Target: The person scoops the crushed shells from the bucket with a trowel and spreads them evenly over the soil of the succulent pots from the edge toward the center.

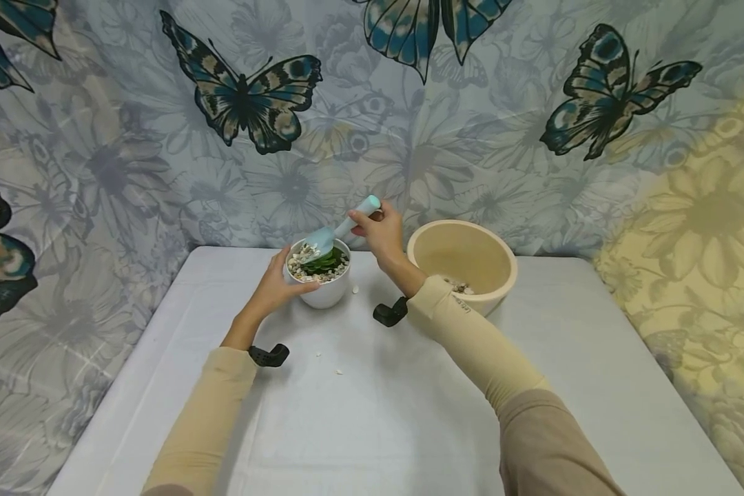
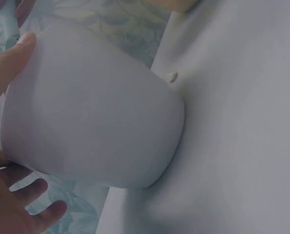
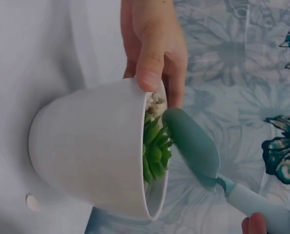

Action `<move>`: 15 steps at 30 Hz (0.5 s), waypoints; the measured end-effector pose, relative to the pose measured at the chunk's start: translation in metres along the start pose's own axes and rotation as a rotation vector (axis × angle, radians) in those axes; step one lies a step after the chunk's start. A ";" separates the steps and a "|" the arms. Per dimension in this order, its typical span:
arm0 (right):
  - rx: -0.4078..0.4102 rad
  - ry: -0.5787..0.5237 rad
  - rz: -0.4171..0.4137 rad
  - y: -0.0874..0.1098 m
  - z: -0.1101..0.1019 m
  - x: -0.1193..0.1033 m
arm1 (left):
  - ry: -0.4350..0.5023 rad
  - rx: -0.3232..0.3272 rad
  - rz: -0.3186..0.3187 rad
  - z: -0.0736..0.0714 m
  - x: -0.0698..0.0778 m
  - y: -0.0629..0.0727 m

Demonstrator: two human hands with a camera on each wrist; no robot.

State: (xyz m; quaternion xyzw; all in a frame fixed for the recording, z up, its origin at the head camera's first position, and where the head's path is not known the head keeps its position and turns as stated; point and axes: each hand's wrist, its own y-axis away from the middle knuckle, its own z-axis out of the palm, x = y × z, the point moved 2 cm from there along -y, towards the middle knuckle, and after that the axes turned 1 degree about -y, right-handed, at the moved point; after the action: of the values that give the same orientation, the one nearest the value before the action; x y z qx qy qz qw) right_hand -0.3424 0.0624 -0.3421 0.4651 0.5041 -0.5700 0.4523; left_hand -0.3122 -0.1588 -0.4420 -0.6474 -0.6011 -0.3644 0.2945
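Observation:
A white plant pot (image 1: 324, 296) stands near the back edge of the table, holding a green succulent (image 3: 156, 151) ringed by small pale pebbles (image 3: 155, 105). My left hand (image 1: 277, 285) grips the pot at its left side, thumb on the near side by the rim and fingers around the far side. With my right hand (image 1: 384, 236) I hold the handle of a light-blue trowel (image 1: 355, 217) above and behind the pot. The trowel's blade (image 3: 194, 144) angles down over the succulent and pebbles, its tip close to the plant.
A large cream-coloured pot (image 1: 505, 275) stands right of my right hand, some pebbles (image 1: 461, 287) at its bottom. A loose pebble (image 3: 32, 202) lies beside the white pot, and smaller bits lie nearer on the white-covered table (image 1: 359, 427). Butterfly-patterned cloth (image 1: 322, 138) hangs behind.

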 end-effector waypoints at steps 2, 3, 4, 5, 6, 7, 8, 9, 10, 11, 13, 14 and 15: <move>0.002 0.002 -0.001 -0.001 0.000 0.000 | 0.012 -0.009 -0.012 0.001 -0.002 0.000; 0.000 0.005 -0.005 -0.001 0.001 -0.001 | 0.019 -0.006 -0.013 0.001 -0.002 0.000; -0.002 0.007 -0.012 0.000 0.001 -0.001 | 0.026 0.005 -0.014 0.002 -0.003 0.001; -0.006 0.011 -0.016 0.000 0.002 -0.001 | 0.031 0.018 -0.014 0.003 -0.003 0.001; -0.009 0.014 -0.022 0.000 0.002 -0.001 | 0.037 0.034 -0.012 0.004 -0.004 0.001; -0.012 0.014 -0.028 0.000 0.003 0.000 | 0.042 0.047 -0.010 0.005 -0.003 0.002; -0.015 0.014 -0.030 0.000 0.003 0.001 | 0.040 0.058 -0.009 0.006 -0.003 0.003; -0.016 0.015 -0.031 0.001 0.003 0.001 | 0.038 0.065 -0.008 0.006 -0.003 0.004; -0.019 0.011 -0.033 0.001 0.003 0.002 | 0.036 0.069 -0.009 0.006 -0.002 0.005; -0.022 0.009 -0.030 0.001 0.003 0.003 | 0.032 0.067 -0.009 0.006 -0.002 0.005; -0.029 0.008 -0.023 0.002 0.004 0.005 | 0.019 0.060 -0.010 0.005 -0.001 0.006; -0.032 0.012 -0.018 0.002 0.004 0.005 | 0.011 0.055 -0.010 0.004 -0.001 0.006; -0.035 0.013 -0.014 0.002 0.005 0.006 | 0.007 0.051 -0.009 0.003 -0.001 0.006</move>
State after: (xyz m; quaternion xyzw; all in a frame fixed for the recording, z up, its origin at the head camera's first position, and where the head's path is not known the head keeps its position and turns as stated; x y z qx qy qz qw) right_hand -0.3417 0.0574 -0.3477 0.4574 0.5201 -0.5612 0.4531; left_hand -0.3060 -0.1580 -0.4441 -0.6357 -0.6122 -0.3524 0.3113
